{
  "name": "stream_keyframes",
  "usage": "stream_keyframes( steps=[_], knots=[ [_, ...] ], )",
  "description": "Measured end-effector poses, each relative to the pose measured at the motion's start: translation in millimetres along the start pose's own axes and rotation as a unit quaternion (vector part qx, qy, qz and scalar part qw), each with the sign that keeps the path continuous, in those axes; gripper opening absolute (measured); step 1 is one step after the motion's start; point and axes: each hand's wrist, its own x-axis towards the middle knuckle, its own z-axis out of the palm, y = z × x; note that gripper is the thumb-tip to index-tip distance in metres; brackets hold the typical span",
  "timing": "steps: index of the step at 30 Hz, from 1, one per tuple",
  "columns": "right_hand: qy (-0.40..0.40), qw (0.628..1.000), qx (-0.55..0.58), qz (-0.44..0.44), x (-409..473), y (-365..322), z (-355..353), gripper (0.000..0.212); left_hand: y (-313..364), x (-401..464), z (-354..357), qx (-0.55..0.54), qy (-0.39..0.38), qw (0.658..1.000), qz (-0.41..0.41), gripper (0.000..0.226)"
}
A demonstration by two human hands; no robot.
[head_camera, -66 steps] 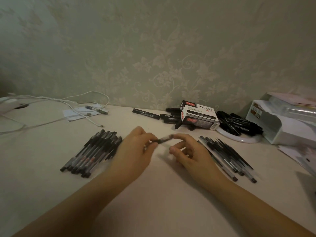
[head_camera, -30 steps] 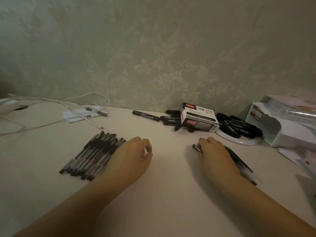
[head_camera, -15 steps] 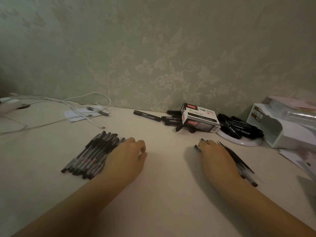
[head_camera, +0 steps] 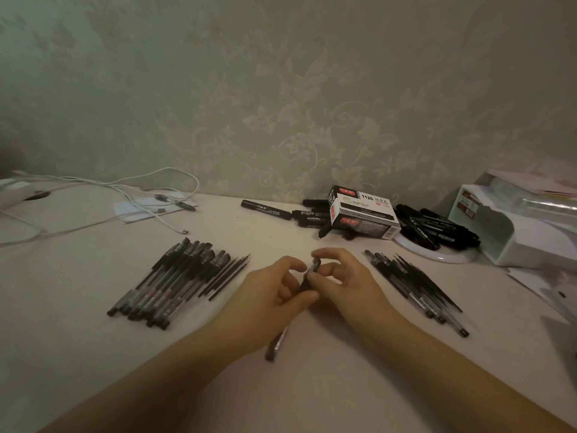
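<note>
Both hands meet at the middle of the table around one gel pen (head_camera: 276, 345). My left hand (head_camera: 268, 298) grips the pen's barrel, whose lower end sticks out below the palm toward me. My right hand (head_camera: 346, 282) pinches the pen's upper end between thumb and fingers. To the left lies a neat row of several capped gel pens (head_camera: 168, 279) with a few thin refills beside it. Another loose bunch of pens (head_camera: 412, 282) lies to the right.
A marker box (head_camera: 362, 214) sits at the back with black markers (head_camera: 437, 228) around it and on a white dish (head_camera: 437, 253). White cables (head_camera: 125, 185) and paper lie back left. A white organiser (head_camera: 515, 226) stands at the right edge.
Both hands left the two pen piles and came together at the centre. The right hand brought a pen from the right bunch, and both hands now hold it.
</note>
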Motion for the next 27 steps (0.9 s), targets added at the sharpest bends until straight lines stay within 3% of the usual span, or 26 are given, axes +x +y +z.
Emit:
stream_keyframes(
  steps=[6, 10, 15, 20, 24, 27],
  knots=[
    [-0.033, 0.998, 0.061, -0.008, 0.6, 0.3, -1.4, 0.009, -6.9, 2.9, -9.4, 0.158, -0.015, 0.984, 0.084, 0.021],
    [-0.087, 0.995, 0.041, -0.026, -2.3, -0.8, -0.4, 0.008, -8.3, 2.1, -11.0, 0.132, -0.046, 0.987, 0.078, 0.008],
    [-0.081, 0.994, 0.057, -0.043, -2.3, -0.3, -2.8, 0.009, -8.1, 4.7, -12.6, 0.234, -0.026, 0.966, 0.109, 0.017],
    [-0.061, 0.996, 0.043, -0.05, -1.9, 3.5, -4.3, 0.015, -8.5, 4.9, -14.8, 0.281, -0.002, 0.956, 0.079, 0.029],
    [-0.019, 0.998, -0.013, -0.063, -1.6, 8.8, -2.8, 0.014, -12.1, 5.5, -13.2, 0.278, 0.01, 0.959, 0.049, 0.026],
    [0.051, 0.977, -0.179, -0.105, -0.6, 11.1, -10.8, 0.011, -13.4, 4.5, -16.0, 0.246, -0.003, 0.969, 0.029, 0.023]
  ],
)
